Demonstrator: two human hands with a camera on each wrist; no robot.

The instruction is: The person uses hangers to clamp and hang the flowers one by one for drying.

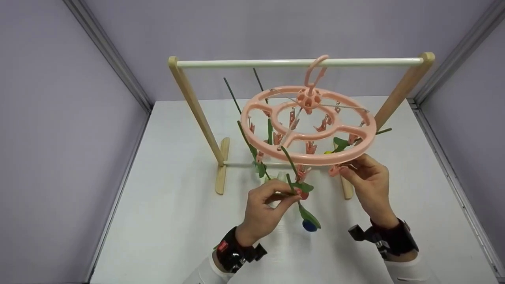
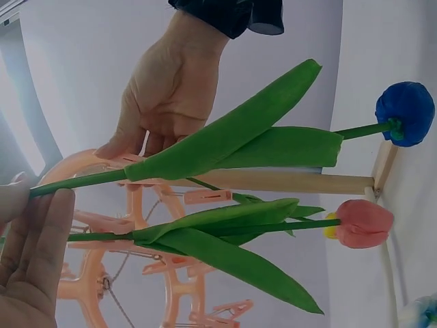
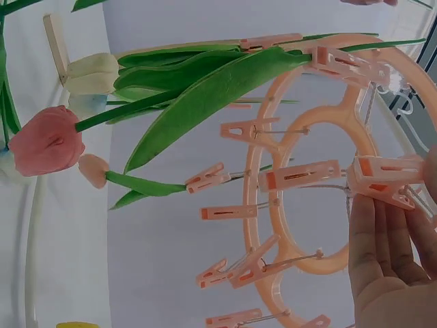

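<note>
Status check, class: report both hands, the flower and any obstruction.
Left hand pinches blue tulip stem. Right hand holds a clip on pink hanger. Other tulips crowd alongside.

White table (image 1: 165,221), walled on three sides by lilac panels (image 1: 55,130); standing directly on it, a wooden rack (image 1: 197,114) with two flat feet and a white crossbar (image 1: 300,62) on top; left foot (image 1: 222,165) toward the table's left half, right foot (image 1: 347,189) opposite; low white rail (image 1: 240,163) joining the feet.

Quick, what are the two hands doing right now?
Left hand: pinches the stem of the blue tulip.
Right hand: holds a peg on the pink hanger.
</note>
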